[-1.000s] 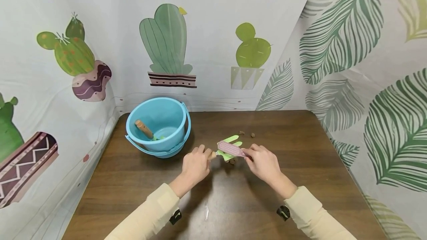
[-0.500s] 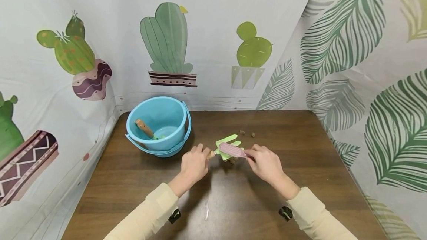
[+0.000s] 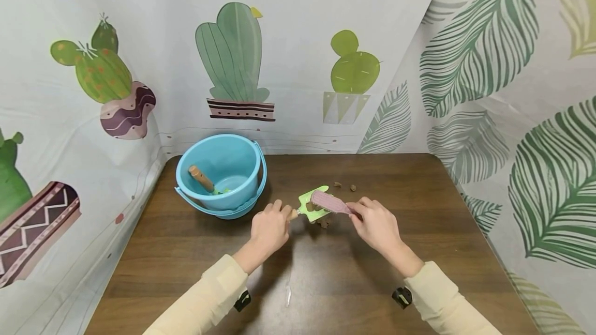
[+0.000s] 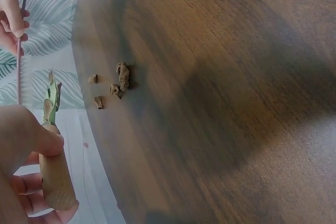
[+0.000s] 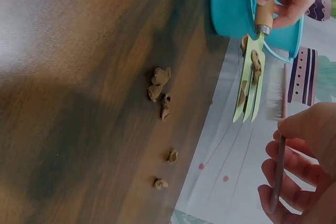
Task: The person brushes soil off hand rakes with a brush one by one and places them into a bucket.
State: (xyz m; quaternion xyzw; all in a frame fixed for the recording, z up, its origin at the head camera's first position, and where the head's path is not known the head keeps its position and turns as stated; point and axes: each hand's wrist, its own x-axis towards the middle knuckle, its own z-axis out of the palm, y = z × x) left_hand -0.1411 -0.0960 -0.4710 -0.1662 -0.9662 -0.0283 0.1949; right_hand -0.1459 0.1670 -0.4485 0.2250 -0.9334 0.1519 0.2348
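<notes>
My left hand [image 3: 270,227] grips the wooden handle [image 4: 56,177] of a green three-tined hand fork [image 3: 304,201], held above the table. Several brown, crumpled clumps lie on the fork, clearest in the right wrist view. In my right hand [image 3: 378,225] is the thin handle of a pink brush [image 3: 328,201], pinched between thumb and fingers. The brush head is over the fork's tines in the head view, its pale bristles [image 5: 275,95] facing the fork. Beneath the tools, more brown clumps [image 5: 159,82] lie on the table.
A blue bucket [image 3: 239,210] with a handle stands at the table's back left. Inside it leans a wooden-handled green tool [image 3: 201,179]. Two small brown bits [image 3: 353,187] lie farther back on the brown table [image 3: 396,180]. Printed cloth hangs behind.
The brush has shifted slightly right and tilted with my right hand. Brown clumps on the fork, covered before, now show beside the brush. My left hand has moved slightly left with the fork.
</notes>
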